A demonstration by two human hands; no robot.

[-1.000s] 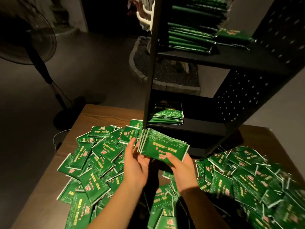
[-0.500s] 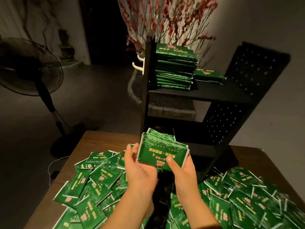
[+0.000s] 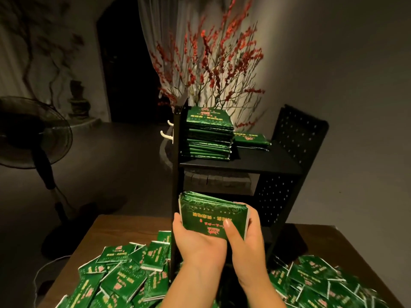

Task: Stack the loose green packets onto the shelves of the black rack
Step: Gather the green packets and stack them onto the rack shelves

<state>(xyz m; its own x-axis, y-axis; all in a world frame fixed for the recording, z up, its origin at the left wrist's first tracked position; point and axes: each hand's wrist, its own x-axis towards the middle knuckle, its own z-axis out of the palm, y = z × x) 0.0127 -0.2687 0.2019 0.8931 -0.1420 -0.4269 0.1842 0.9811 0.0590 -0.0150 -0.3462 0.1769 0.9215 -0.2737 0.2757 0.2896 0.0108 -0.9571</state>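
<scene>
Hands: left [image 3: 195, 238], right [image 3: 246, 236] grip packet bundle [image 3: 213, 213]; gold-red print illegible.

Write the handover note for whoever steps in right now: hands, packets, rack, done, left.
Left hand: grips the left edge of the held bundle of packets.
Right hand: grips its right side, thumb on the front face.
The bundle is in front of the black rack, below the top shelf.
Done: a tall stack and a short stack lie on the top shelf.
Left: shelve the held bundle, then the loose packets on the table, left pile and right pile.
</scene>
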